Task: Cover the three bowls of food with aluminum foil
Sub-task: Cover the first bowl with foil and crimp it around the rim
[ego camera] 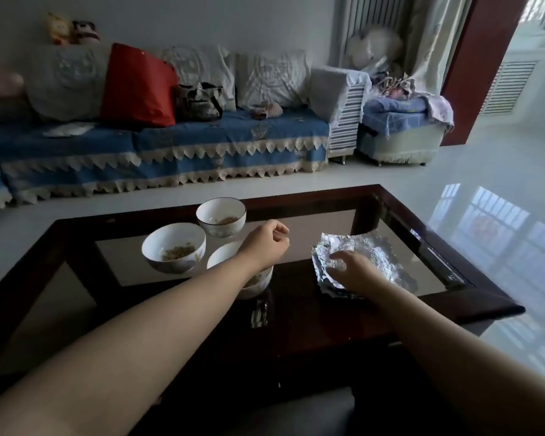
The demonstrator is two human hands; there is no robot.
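Three white bowls with food stand uncovered on the glass-topped coffee table (334, 228): a far bowl (221, 215), a left bowl (173, 247), and a near bowl (252, 283) partly hidden under my left forearm. My left hand (266, 243) hovers above the near bowl with fingers loosely curled, holding nothing. To the right lies a stack of crinkled aluminum foil sheets (375, 256). My right hand (351, 267) rests on the stack's near left part, fingers spread and touching the top sheet.
The table has a dark wooden frame (472, 297). A sofa with a blue cover (170, 146), a red cushion (137, 86) and a bag stands beyond it. A glossy white floor (501, 215) lies to the right. A dark seat edge (283, 413) is in front of me.
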